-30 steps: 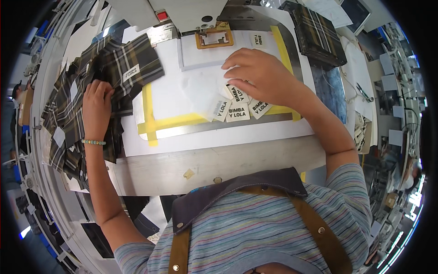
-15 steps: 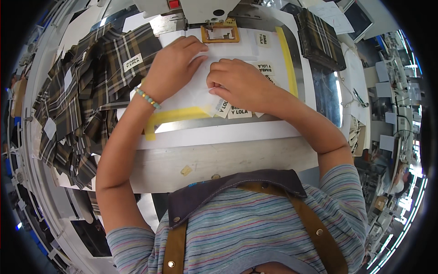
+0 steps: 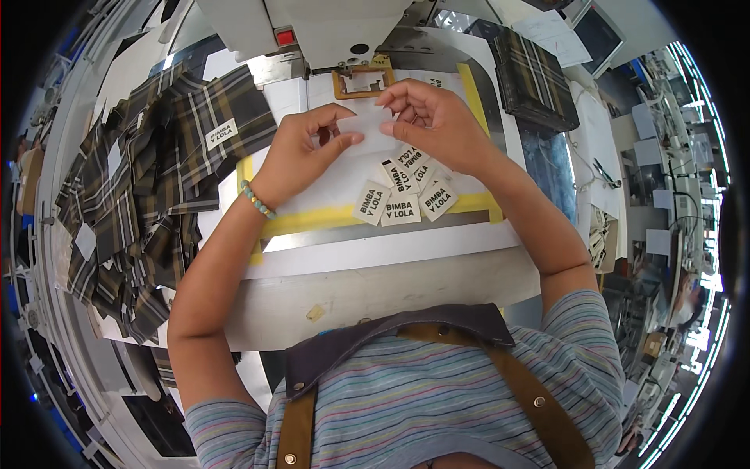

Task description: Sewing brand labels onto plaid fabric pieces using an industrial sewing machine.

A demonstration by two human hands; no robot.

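A thin, translucent white sheet (image 3: 369, 134) is stretched between my two hands over the white work surface. My left hand (image 3: 306, 152), with a beaded bracelet at the wrist, pinches its left side between thumb and finger. On the opposite side, my right hand (image 3: 444, 125) has its thumb on the sheet's edge and its fingers curled behind. Just beyond sits the orange rectangular clamp frame (image 3: 338, 84) under the sewing machine head (image 3: 328, 35). Below my right hand lie several cream fabric labels (image 3: 401, 209) with dark lettering, some overlapping.
At left lies a heap of plaid fabric pieces (image 3: 148, 187), one with a label on it. A neat stack of plaid pieces (image 3: 535, 78) stands at far right. Yellow tape (image 3: 312, 215) borders the work surface. Thread snips (image 3: 605, 173) and a box of labels (image 3: 601, 238) are further right.
Both hands have lifted the white sheet between them. My right hand has moved up and right, uncovering more of the labels. The whole view has shifted slightly.
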